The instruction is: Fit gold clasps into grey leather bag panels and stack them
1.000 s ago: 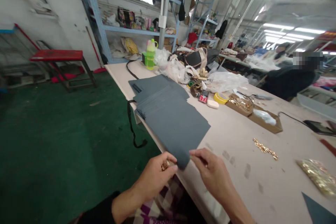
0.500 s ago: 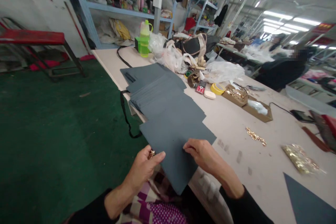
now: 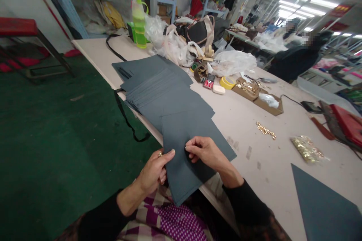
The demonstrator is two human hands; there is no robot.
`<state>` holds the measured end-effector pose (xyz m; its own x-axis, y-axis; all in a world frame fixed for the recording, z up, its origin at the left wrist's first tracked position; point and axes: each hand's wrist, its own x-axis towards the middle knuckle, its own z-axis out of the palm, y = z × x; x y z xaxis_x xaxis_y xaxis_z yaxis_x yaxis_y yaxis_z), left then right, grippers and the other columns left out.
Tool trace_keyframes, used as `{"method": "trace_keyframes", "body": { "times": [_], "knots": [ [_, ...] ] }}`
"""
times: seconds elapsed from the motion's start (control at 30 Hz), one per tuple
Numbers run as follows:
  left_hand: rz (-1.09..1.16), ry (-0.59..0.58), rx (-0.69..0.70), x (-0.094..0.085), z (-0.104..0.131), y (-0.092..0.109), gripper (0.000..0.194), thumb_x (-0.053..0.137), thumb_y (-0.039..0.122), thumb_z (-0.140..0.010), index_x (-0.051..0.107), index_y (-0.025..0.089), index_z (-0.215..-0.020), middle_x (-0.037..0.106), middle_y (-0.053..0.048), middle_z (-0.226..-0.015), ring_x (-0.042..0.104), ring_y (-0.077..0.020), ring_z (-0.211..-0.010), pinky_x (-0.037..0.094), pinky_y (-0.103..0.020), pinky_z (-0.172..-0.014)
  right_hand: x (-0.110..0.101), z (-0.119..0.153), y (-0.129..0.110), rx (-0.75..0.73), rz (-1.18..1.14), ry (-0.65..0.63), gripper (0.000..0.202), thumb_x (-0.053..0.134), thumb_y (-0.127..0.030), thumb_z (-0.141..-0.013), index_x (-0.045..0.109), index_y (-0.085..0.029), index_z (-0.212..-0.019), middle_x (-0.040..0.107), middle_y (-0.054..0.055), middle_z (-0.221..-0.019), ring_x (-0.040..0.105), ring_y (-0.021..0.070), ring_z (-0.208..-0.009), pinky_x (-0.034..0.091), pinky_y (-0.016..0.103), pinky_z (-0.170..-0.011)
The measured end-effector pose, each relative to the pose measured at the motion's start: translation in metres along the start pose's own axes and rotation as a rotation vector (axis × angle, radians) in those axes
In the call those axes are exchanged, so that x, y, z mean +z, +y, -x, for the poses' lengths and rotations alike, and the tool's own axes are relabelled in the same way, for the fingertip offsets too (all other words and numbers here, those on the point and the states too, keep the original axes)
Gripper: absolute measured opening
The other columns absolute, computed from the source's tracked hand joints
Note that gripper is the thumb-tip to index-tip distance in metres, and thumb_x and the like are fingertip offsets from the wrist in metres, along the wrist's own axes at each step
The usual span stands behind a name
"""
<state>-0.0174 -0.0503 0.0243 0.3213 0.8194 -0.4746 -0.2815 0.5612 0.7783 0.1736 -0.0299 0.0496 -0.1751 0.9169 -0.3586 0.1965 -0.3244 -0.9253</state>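
A dark blue-grey sheet (image 3: 181,180) extends over the table's front edge above my lap. My left hand (image 3: 154,169) grips its left edge, thumb on top and fingers underneath. A small gold-coloured piece (image 3: 160,154) shows by the left index finger. Over the middle of the sheet, my right hand (image 3: 205,152) is closed in a pinch. A tiny pale spot shows at its fingertips, too small to name. Beyond the hands, a fanned stack of similar sheets (image 3: 164,90) lies along the table's left side.
On the table (image 3: 240,180) lie loose gold fittings (image 3: 266,130), a bag of gold pieces (image 3: 307,148), cardboard trays (image 3: 268,107), yellow tape (image 3: 227,82) and another grey sheet (image 3: 325,203). A green bottle (image 3: 139,26) stands at the back. A person (image 3: 296,56) sits farther off.
The view has shifted, so the table's things appear farther left and higher. The sheet in my left hand has turned and now stands apart from the one beneath. My right hand remains pinched over it.
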Motion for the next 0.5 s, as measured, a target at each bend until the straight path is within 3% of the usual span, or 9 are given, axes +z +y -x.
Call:
{"method": "trace_keyframes", "body": {
  "times": [0.2, 0.3, 0.5],
  "knots": [
    [-0.070, -0.096, 0.006, 0.008, -0.003, 0.009, 0.041, 0.077, 0.048, -0.069, 0.061, 0.017, -0.091, 0.056, 0.007, -0.053, 0.038, -0.0047, -0.034, 0.027, -0.016, -0.032, -0.001, -0.002, -0.001, 0.009, -0.056, 0.028, 0.025, 0.068, -0.037, -0.074, 0.059, -0.016, -0.083, 0.056, -0.005, -0.060, 0.057, 0.0091, -0.050, 0.049, 0.019, -0.042],
    [-0.054, -0.077, 0.023, 0.012, -0.005, 0.011, 0.037, 0.075, 0.047, -0.073, 0.064, 0.016, -0.090, 0.059, 0.005, -0.054, 0.043, -0.0061, -0.037, 0.033, -0.018, -0.037, -0.003, -0.003, 0.001, 0.014, -0.071, 0.000, 0.027, 0.069, -0.038, -0.073, 0.059, -0.015, -0.083, 0.056, -0.005, -0.061, 0.057, 0.0089, -0.050, 0.050, 0.018, -0.041],
    [-0.017, -0.073, 0.049, 0.015, -0.005, 0.012, 0.043, 0.073, 0.041, -0.076, 0.067, 0.015, -0.109, 0.069, 0.000, -0.063, 0.062, -0.0151, -0.054, 0.050, -0.024, -0.054, -0.003, -0.005, 0.009, -0.017, -0.081, 0.009, 0.033, 0.073, -0.044, -0.071, 0.054, -0.018, -0.080, 0.055, -0.006, -0.055, 0.057, 0.0102, -0.046, 0.049, 0.019, -0.039]
  ]
}}
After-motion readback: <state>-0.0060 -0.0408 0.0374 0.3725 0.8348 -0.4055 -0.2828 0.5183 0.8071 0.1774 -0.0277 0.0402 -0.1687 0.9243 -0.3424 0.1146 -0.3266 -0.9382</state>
